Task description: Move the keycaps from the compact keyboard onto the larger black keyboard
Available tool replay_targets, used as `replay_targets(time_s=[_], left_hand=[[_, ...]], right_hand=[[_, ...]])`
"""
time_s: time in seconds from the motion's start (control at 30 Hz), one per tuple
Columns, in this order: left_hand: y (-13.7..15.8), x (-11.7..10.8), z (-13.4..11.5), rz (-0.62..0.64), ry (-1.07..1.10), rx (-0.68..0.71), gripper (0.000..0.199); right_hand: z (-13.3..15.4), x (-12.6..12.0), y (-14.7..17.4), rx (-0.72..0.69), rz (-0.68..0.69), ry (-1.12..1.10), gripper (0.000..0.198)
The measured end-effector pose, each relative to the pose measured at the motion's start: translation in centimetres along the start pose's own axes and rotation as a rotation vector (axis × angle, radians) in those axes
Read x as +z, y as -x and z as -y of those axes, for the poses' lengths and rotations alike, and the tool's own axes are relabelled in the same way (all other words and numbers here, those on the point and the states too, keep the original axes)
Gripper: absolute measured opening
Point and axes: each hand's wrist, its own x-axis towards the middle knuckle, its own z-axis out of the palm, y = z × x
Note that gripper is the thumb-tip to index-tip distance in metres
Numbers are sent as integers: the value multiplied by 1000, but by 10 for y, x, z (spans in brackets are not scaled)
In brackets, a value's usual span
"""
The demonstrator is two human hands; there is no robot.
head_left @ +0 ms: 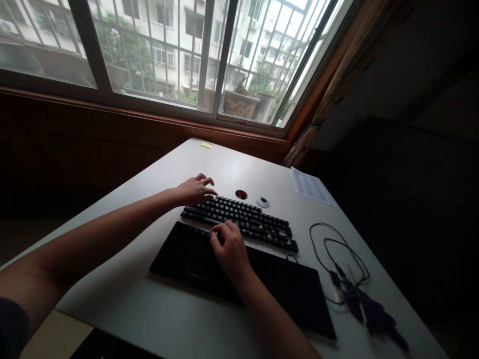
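Note:
A keyboard with black keys (262,224) lies on the white table, with light gaps showing between its keys. Over its far left corner is my left hand (196,190), fingers apart, the fingertips at or just above the end keys. My right hand (232,249) is above the near edge of the keyboard, thumb and fingers curled together in a pinch. Whatever may be between those fingertips is too small to make out. Under my right hand and forearm lies a long flat black panel (292,284), in front of the keyboard.
On the white table (123,294) are a round hole (241,194) and its grey cover (262,202). Printed paper (312,185) lies at the far right edge. To the right are a looped black cable (350,244), a dark purple cloth (368,309) and a thin stick (361,304).

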Motion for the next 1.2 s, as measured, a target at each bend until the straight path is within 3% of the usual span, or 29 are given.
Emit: replay_targets(time_s=[0.27, 1.2], left_hand=[[-7, 19, 4, 50, -25, -27, 35], [-6, 19, 2, 36, -19, 5, 30]], right_hand=[[3, -1, 1, 8, 7, -26, 9], [4, -1, 1, 9, 24, -40, 9]])
